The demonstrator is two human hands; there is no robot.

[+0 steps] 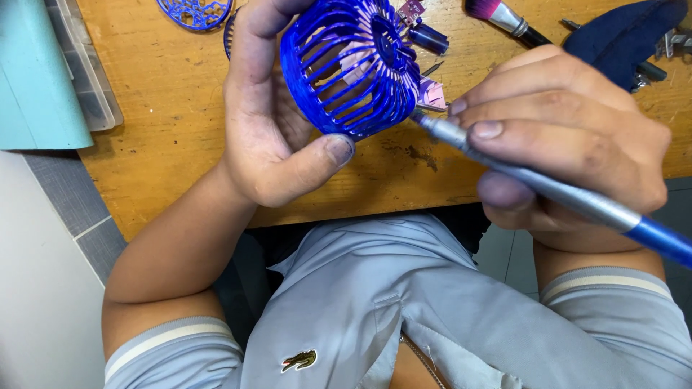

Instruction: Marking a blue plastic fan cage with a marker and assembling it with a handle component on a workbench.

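While left hand (270,108) grips blue fan cage (351,68), right hand (569,137) holds pen tool (548,189), tip hidden, end cropped

The blue grille piece (196,12) at the far edge is cut off by the frame, as is the brush (504,16) (only bristles and ferrule show); the silver tool (548,184) runs out right.

1. Illumination: bright, even, diffuse light from overhead.
2. Shadows: soft and short under the left hand (270,122) on the desk (166,108).
3. Glare: mild sheen on the blue fan cage (353,68).
4. Sharpness: centre crisp; wide-angle stretching at edges.
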